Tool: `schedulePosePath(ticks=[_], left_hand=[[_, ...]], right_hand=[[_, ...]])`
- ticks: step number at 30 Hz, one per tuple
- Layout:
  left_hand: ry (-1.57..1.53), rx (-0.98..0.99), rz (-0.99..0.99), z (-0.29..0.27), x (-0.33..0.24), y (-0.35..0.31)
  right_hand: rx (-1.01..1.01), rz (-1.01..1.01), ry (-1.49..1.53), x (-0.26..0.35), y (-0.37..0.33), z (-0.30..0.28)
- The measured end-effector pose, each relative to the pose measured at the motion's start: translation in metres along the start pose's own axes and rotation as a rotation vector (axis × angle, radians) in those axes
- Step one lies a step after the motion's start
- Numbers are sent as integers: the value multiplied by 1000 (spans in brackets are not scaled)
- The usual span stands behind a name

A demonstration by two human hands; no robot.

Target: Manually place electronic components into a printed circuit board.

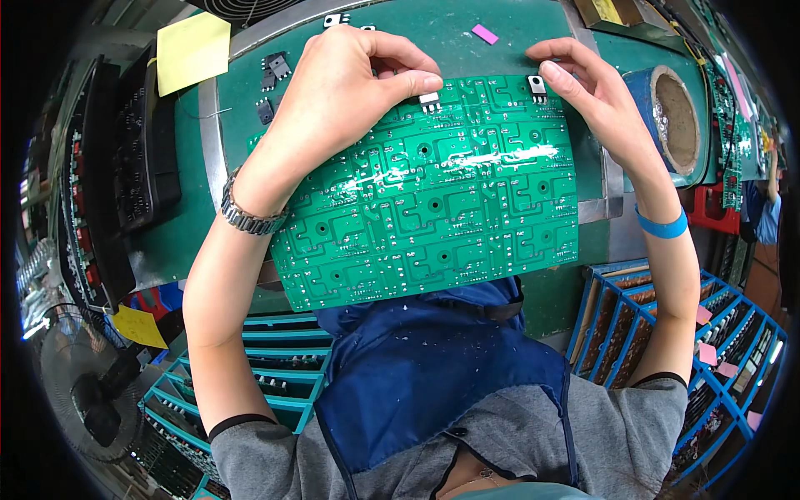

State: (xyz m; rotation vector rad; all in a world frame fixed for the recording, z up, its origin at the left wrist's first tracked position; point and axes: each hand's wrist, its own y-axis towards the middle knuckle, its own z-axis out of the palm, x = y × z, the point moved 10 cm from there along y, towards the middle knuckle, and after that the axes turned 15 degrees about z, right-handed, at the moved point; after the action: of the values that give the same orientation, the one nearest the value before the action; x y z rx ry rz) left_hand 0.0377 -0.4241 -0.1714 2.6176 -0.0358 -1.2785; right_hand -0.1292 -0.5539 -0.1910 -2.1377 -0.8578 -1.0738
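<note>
Pinching with thumb and index finger, the left hand (354,92) appears to grasp the top of a pale 3-legged part (429,100) at the far edge of the green circuit board (433,204). To its right, the right hand (587,92) has its thumb at the upper edge of a black-and-silver part (537,86); its fingers look loose, and I cannot tell whether they grip it. The board spreads from under these fingertips toward the body, its near edge over the blue apron (433,375).

From here, a slack pinch could let either part twist or tip, and sideways pressure could bend the thin legs. Pressing down at the far edge might rock the board, since I cannot see what supports its near edge. The metal watch (250,212) sits close by the board's left edge and could scrape it or knock it askew.

Beyond the left hand's outer side lie loose black parts (275,67), which a backward sweep of the wrist could scatter. Past the fingertips is a pink tag (485,34). Outward of the right hand, a thick-walled tube (673,121) limits elbow room, and farther left of the left hand stand black trays (146,142).
</note>
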Motion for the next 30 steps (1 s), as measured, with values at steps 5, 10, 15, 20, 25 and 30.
schedulePosePath(ticks=[5, 10, 15, 20, 25, 30], left_hand=[[54, -5, 107, 0, -7, 1], [221, -5, 267, -1, -25, -1], [289, 33, 252, 4, -23, -10], [228, -28, 192, -10, -20, -9], [514, -193, 100, -83, 11, -4], [632, -108, 83, -65, 29, 15]], right_hand=[[1, 4, 16, 0, 1, -1], [-17, 3, -88, 12, -2, -12], [-133, -260, -185, 107, -4, -2], [45, -356, -289, 122, 52, 56], [21, -428, -509, 142, 63, 106], [-174, -434, -476, 126, 72, 111]])
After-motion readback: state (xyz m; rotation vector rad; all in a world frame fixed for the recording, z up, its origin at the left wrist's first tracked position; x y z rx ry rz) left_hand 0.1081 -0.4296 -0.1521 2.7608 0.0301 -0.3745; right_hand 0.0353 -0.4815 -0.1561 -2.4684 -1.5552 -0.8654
